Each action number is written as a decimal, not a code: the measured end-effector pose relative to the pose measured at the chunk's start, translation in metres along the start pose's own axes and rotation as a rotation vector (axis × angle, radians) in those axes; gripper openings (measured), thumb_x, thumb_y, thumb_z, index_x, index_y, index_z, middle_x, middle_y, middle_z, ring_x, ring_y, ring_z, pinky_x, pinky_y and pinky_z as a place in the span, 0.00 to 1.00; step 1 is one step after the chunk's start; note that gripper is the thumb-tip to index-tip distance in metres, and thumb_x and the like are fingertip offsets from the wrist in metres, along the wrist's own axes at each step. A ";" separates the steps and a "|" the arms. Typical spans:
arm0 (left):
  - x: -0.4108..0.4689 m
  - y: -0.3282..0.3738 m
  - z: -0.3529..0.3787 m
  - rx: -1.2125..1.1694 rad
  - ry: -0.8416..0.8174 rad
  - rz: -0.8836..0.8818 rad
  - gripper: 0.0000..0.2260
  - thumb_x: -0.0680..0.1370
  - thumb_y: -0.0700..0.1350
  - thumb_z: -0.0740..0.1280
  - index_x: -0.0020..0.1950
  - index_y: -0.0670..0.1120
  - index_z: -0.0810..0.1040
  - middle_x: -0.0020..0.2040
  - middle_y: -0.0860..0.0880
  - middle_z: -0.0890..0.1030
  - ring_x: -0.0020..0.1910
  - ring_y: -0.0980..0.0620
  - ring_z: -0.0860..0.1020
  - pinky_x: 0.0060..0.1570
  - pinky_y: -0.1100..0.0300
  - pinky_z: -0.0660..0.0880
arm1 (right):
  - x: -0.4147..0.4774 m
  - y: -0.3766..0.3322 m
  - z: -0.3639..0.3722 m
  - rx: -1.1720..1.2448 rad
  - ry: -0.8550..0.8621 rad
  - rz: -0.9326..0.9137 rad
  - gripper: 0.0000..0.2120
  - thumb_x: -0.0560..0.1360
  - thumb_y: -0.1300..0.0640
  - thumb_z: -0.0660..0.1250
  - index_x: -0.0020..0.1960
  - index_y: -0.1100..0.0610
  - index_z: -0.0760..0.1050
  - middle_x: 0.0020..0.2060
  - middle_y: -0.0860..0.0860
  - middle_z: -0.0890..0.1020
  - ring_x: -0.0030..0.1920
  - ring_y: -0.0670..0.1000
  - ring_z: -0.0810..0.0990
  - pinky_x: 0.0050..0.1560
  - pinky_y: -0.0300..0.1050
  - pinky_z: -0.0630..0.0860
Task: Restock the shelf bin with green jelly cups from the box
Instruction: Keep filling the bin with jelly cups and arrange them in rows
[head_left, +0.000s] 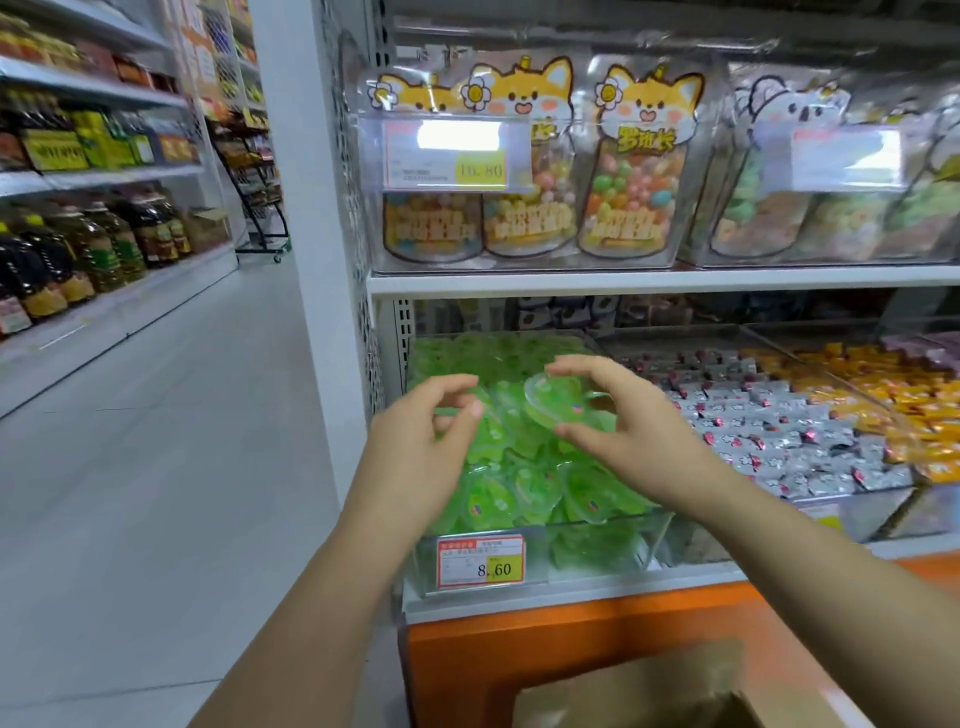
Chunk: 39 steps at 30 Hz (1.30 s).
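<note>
the right hand (628, 423) is pinching a green cup (550, 400) between thumb and fingers, holding it tilted just above the heap of cups (535, 483) that is filling the clear bin (587, 551) on the lower shelf. the left hand (426, 436) is hovering beside it over the bin's left part, fingers loosely curved, thumb and forefinger apart, gripping nothing. a price tag (480, 561) is hanging on the bin's front. the box (649, 691) is sitting below at the bottom edge, blurred. silver-wrapped sweets (753, 421) are lying in the next bin on the right
</note>
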<state>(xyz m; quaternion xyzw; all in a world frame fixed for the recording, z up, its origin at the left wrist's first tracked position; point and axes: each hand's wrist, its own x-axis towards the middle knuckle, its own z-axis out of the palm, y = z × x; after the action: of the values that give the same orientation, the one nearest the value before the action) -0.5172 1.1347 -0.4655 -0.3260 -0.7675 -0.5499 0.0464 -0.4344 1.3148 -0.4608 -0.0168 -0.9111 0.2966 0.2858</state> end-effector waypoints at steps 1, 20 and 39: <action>-0.001 0.004 0.003 -0.067 -0.025 -0.014 0.08 0.78 0.46 0.65 0.55 0.56 0.77 0.47 0.59 0.80 0.44 0.62 0.79 0.47 0.64 0.77 | -0.010 0.000 -0.009 -0.005 -0.039 -0.013 0.24 0.70 0.63 0.72 0.60 0.44 0.71 0.60 0.39 0.72 0.60 0.37 0.70 0.62 0.32 0.67; -0.019 0.027 0.045 -0.346 -0.636 -0.363 0.04 0.77 0.41 0.66 0.51 0.46 0.74 0.30 0.53 0.81 0.33 0.57 0.82 0.31 0.68 0.76 | -0.067 -0.004 -0.036 -0.092 -0.332 -0.059 0.17 0.69 0.66 0.68 0.50 0.45 0.76 0.64 0.36 0.67 0.64 0.30 0.63 0.58 0.20 0.57; -0.014 0.014 0.052 -0.252 -0.527 -0.222 0.02 0.76 0.41 0.68 0.44 0.44 0.77 0.29 0.51 0.78 0.26 0.59 0.75 0.29 0.67 0.71 | -0.099 0.000 -0.015 0.154 -0.037 -0.038 0.08 0.65 0.54 0.70 0.44 0.49 0.77 0.49 0.40 0.77 0.52 0.40 0.77 0.48 0.27 0.68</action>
<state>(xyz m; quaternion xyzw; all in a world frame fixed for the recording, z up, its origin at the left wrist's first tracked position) -0.4835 1.1762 -0.4804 -0.3746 -0.7099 -0.5389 -0.2555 -0.3440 1.3025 -0.5012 0.0277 -0.8908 0.3607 0.2749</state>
